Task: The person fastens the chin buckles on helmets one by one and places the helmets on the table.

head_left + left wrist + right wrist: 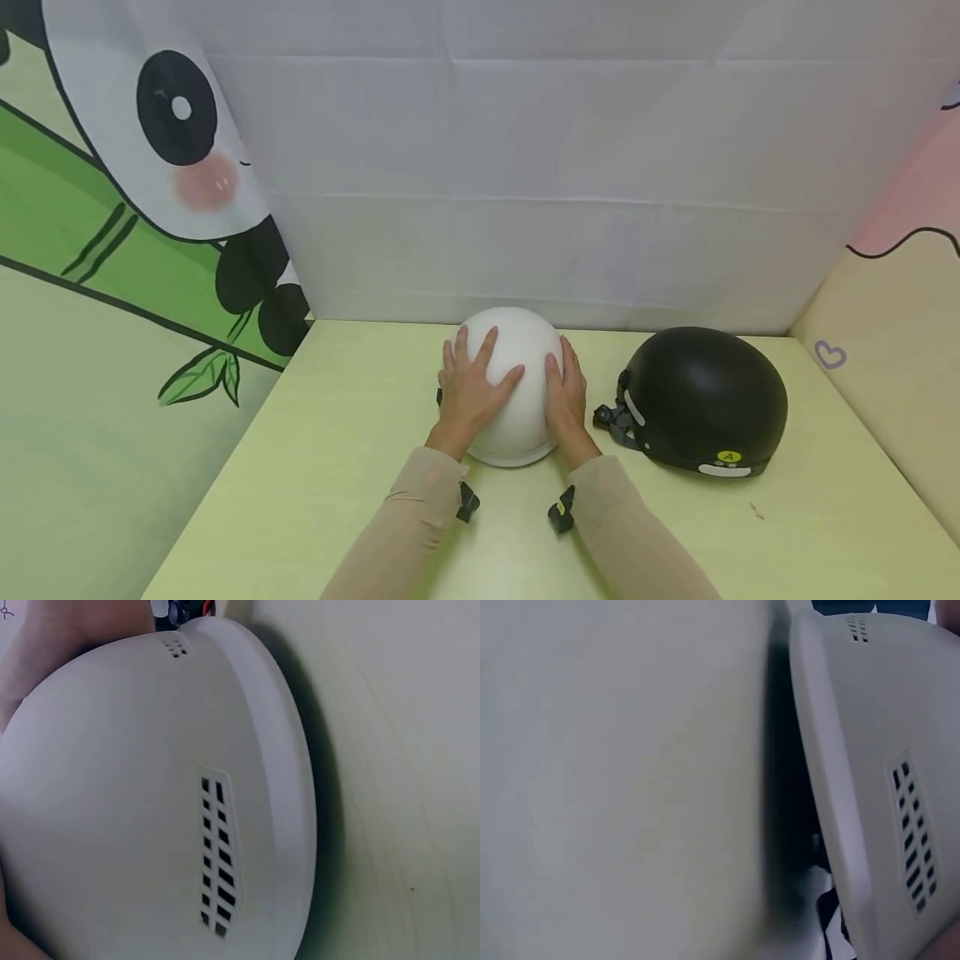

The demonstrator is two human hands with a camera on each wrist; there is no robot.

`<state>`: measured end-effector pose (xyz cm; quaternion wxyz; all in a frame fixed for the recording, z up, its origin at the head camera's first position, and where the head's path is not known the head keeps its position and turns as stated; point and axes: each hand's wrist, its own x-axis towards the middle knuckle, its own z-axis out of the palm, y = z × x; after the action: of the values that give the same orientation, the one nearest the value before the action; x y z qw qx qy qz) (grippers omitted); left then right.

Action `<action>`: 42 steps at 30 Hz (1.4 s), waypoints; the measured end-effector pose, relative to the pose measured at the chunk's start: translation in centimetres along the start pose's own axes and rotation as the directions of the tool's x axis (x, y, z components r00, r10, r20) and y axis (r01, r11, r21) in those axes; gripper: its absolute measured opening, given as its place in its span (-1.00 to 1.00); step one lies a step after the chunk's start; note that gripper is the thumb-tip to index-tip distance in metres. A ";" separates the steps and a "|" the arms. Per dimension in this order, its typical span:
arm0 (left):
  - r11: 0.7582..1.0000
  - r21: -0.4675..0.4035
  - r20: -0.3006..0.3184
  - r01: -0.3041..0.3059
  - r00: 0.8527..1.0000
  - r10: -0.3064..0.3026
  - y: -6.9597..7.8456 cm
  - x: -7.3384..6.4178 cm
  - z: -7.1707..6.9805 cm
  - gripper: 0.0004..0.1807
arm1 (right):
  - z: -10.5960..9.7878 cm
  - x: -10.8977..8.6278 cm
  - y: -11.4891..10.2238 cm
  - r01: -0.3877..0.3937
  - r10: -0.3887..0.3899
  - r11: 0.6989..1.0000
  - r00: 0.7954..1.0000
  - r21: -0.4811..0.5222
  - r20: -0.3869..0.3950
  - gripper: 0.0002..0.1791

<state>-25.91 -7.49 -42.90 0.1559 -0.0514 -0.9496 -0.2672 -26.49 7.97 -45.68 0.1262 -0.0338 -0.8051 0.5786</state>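
My left hand (469, 393) and right hand (567, 402) press white dome-shaped hard-shell helmet (528, 421) between, fingers apart; matte black rounded helmet (703, 400) near.

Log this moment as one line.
left hand: touching white helmet | right hand: touching white helmet | black helmet: on table, untouched, right of white

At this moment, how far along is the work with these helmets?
Possibly done: the black helmet sits untouched on the table. In hand: the white helmet, with the left hand and right hand on either side of it. Remaining: probably letting go of it, because both hands are on it.
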 end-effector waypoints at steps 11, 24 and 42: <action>0.989 -0.144 -0.068 0.036 0.997 -0.046 0.4 0.2 0.0 -0.17 | -1.2 1.1 -2.3 0.076 -0.071 0.981 0.997 -0.178 0.033 -0.34; 0.932 -0.363 -0.180 0.010 0.980 -0.080 0.8 -0.2 0.4 -0.18 | -2.5 1.8 -5.7 0.159 -0.140 0.913 0.987 -0.376 0.079 -0.31; 0.837 -0.542 -0.138 0.078 0.974 -0.180 1.7 -0.2 1.3 -0.22 | -3.6 2.7 -9.4 0.209 -0.141 0.781 0.977 -0.589 0.159 -0.28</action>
<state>-25.75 -5.33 -43.16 0.2038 -0.0033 -0.8208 -0.5336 -27.32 8.78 -35.30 0.1192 0.0336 -0.9521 0.2794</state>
